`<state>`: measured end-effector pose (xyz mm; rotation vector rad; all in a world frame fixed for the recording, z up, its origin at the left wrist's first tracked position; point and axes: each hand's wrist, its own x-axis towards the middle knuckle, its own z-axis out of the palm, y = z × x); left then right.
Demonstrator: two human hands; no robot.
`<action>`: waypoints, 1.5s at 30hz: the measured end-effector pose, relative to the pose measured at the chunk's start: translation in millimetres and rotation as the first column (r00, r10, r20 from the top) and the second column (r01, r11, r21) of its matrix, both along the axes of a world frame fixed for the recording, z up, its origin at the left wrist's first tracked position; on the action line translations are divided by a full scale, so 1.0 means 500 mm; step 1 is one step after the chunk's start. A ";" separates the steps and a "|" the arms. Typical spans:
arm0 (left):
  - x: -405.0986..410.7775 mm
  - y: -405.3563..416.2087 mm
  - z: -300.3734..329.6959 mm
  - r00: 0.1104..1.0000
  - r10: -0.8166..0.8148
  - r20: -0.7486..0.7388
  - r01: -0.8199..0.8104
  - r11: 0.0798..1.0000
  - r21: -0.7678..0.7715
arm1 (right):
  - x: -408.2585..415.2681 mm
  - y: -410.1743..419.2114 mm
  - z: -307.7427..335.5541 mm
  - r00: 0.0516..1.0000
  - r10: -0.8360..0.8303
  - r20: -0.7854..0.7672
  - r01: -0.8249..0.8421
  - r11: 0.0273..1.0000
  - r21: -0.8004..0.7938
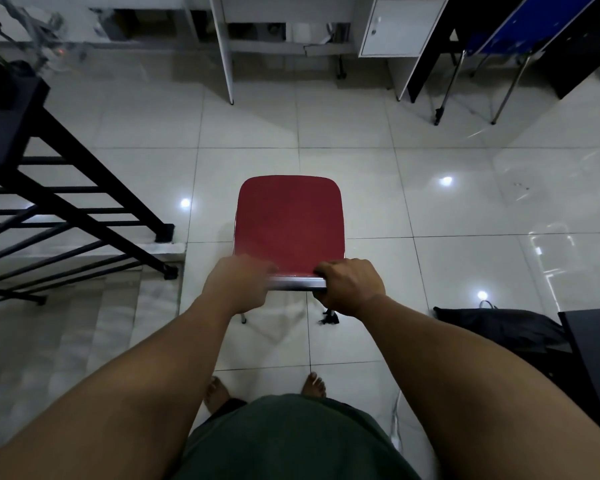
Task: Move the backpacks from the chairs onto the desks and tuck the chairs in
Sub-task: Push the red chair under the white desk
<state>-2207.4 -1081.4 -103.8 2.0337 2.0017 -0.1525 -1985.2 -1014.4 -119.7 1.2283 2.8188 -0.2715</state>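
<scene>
A red chair [289, 223] with a metal frame stands on the white tiled floor right in front of me, its seat bare. My left hand [238, 282] grips the left end of its backrest top and looks blurred. My right hand [352, 287] is closed around the right end of the same backrest. A white desk [222, 46] stands ahead at the top of the view, with open space beneath it. No backpack shows on the chair.
A black stair railing [66, 202] runs along the left, with steps dropping beside it. A white cabinet [400, 26] and a blue chair [520, 36] stand at the top right. A dark bag [499, 327] lies on the floor at the right, beside a dark desk edge [596, 348].
</scene>
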 end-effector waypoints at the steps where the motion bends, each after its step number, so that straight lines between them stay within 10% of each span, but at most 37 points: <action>1: -0.002 0.006 -0.002 1.000 0.004 0.006 -0.004 1.000 0.005 | -0.002 0.007 0.000 1.000 -0.006 -0.007 0.006 1.000 -0.001; 45: -0.164 0.426 -0.036 1.000 0.013 0.015 -0.014 0.998 0.057 | -0.153 0.404 0.009 0.996 -0.079 0.052 0.080 0.997 -0.022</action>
